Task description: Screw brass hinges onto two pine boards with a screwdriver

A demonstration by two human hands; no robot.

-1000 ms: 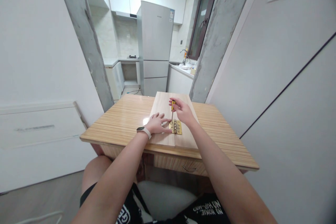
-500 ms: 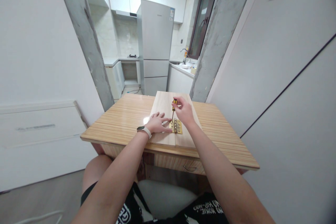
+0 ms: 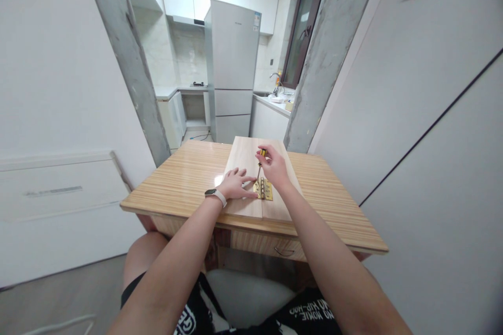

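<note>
Two pale wooden boards (image 3: pixel 245 152) lie side by side on the desk, and a gold hinge (image 3: pixel 268 189) spans the seam between them. My right hand (image 3: pixel 275 166) grips the yellow and black handle of a screwdriver (image 3: pixel 263 153), whose shaft points down to the hinge's upper left part. Flat on the left board, my left hand (image 3: pixel 236 184) has its fingers spread, with the thumb and index finger beside the hinge's left edge. Any screw under the screwdriver tip is too small to make out.
The striped wooden desk (image 3: pixel 176 178) extends on both sides of the boards, with a drawer handle (image 3: pixel 283 252) below its front edge. Beyond it stand a grey fridge (image 3: pixel 233 52) and a sink counter (image 3: pixel 271 118). White panels flank the desk.
The screwdriver handle has tilted slightly to the right, and the fingers of my right hand have shifted around it. My left hand, the hinge and the boards have stayed in place.
</note>
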